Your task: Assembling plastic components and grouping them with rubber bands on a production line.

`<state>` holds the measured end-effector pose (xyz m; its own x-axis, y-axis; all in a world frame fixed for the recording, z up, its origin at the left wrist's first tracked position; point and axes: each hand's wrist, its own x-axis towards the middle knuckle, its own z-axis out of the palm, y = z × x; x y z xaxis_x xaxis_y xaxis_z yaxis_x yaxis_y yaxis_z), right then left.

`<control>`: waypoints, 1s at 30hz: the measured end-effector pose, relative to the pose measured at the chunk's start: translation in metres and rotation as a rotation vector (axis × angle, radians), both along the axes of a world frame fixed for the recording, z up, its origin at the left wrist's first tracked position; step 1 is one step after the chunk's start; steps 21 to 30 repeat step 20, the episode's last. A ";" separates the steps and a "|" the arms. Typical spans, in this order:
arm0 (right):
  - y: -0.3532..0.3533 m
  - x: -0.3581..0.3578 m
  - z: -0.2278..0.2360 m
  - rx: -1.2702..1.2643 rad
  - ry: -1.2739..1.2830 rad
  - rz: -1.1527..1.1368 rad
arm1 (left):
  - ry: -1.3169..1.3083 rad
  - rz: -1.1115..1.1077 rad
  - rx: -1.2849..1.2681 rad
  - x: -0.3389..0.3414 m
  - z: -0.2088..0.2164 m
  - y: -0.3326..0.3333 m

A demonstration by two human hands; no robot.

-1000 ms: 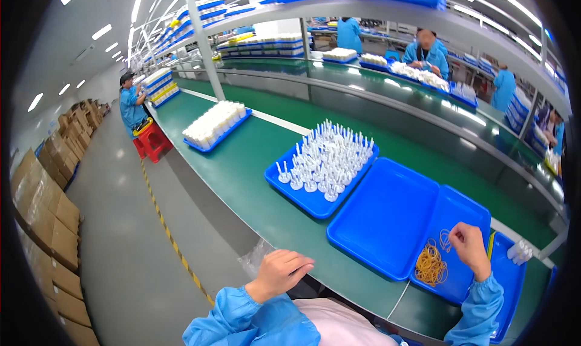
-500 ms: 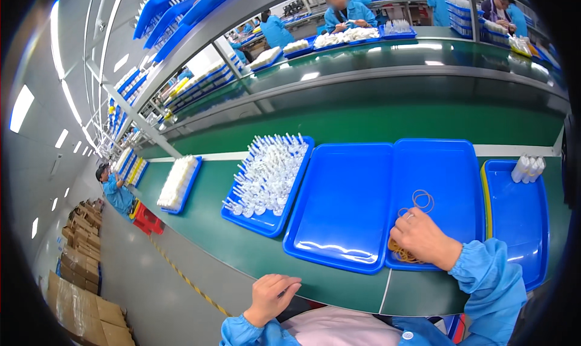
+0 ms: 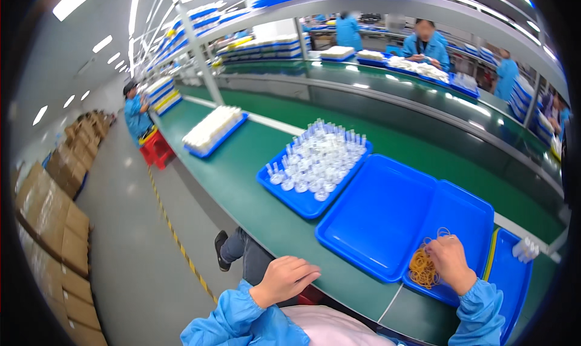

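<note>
My right hand (image 3: pixel 452 262) is over the near part of a blue tray (image 3: pixel 469 205), its fingers pinched on a thin rubber band (image 3: pixel 444 231) that loops out past the fingertips. Just left of this hand lies a tangled heap of tan rubber bands (image 3: pixel 423 270) in the same tray. My left hand (image 3: pixel 285 280) hovers at the table's front edge, fingers stretched out and holding nothing. Between the two hands and farther off sits a bare blue tray (image 3: pixel 378 216).
Left of the bare tray, another blue tray (image 3: pixel 307 208) carries many clear, stemmed plastic parts. Farther left stands a tray of white pieces (image 3: pixel 213 128). At right, a blue tray (image 3: pixel 514 285) has several clear bottles (image 3: pixel 525 250). A seated person (image 3: pixel 138 113) and stacked cartons (image 3: pixel 51 225) are beyond.
The view has swung left, so the trays appear farther right and tilted. My right hand has shifted off the rubber band heap, uncovering more of it. My left hand stays near the table edge.
</note>
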<state>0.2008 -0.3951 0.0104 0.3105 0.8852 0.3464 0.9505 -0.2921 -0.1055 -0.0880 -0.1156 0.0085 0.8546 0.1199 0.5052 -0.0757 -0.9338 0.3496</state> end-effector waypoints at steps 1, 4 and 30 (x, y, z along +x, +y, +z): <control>-0.002 -0.001 0.002 -0.020 0.006 -0.023 | -0.021 0.022 -0.005 -0.008 0.002 0.002; -0.007 -0.007 0.016 -0.293 -0.058 -0.149 | -0.089 0.049 -0.050 -0.028 -0.004 0.016; 0.325 -0.197 0.062 -0.256 0.155 0.218 | -0.278 0.496 -0.788 -0.201 -0.120 0.224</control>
